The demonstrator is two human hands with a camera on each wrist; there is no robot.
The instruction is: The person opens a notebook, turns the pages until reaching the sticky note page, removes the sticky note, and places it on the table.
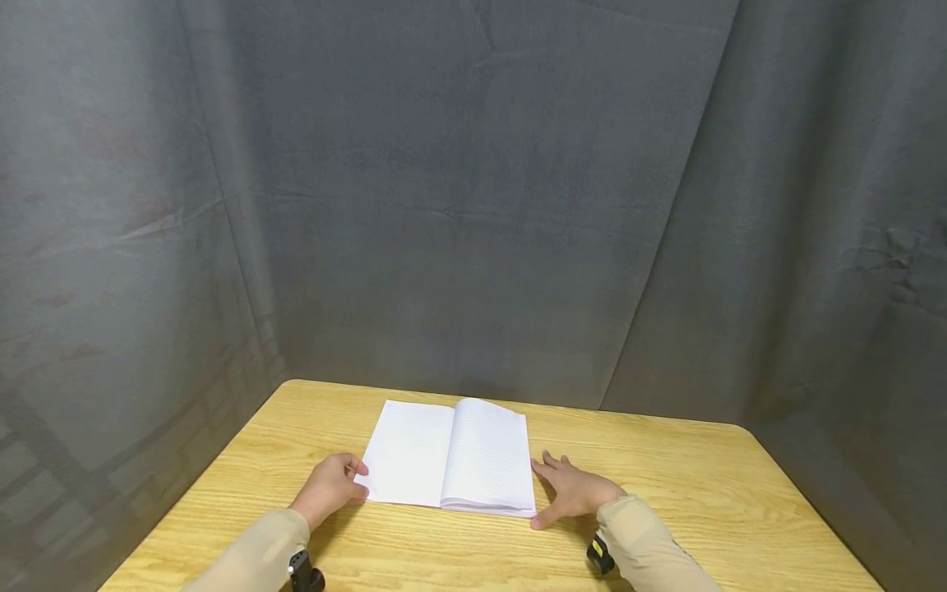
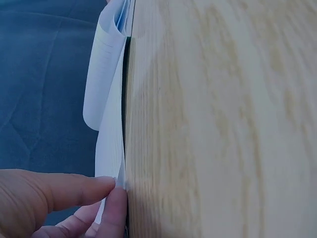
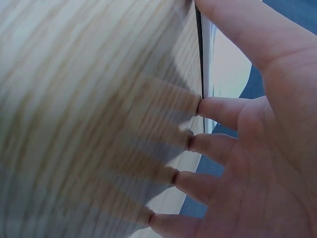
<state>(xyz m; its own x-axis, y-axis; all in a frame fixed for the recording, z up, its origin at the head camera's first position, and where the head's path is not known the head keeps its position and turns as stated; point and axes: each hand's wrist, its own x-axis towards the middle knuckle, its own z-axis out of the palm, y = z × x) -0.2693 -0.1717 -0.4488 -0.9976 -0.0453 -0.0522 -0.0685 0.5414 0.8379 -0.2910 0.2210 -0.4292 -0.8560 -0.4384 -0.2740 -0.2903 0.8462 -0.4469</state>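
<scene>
An open notebook with white ruled pages lies on the wooden table, its right-hand pages bulging up near the spine. My left hand is at the lower part of the notebook's left edge. In the left wrist view its thumb and index finger pinch the edge of the pages. On the other side, my right hand has its fingers spread, with fingertips resting on the table beside the right edge. Its thumb reaches to the notebook's lower right corner.
The light wooden table has rounded far corners. Dark grey cloth hangs behind it and along both sides. A small black device is strapped to the left wrist, and another to the right wrist.
</scene>
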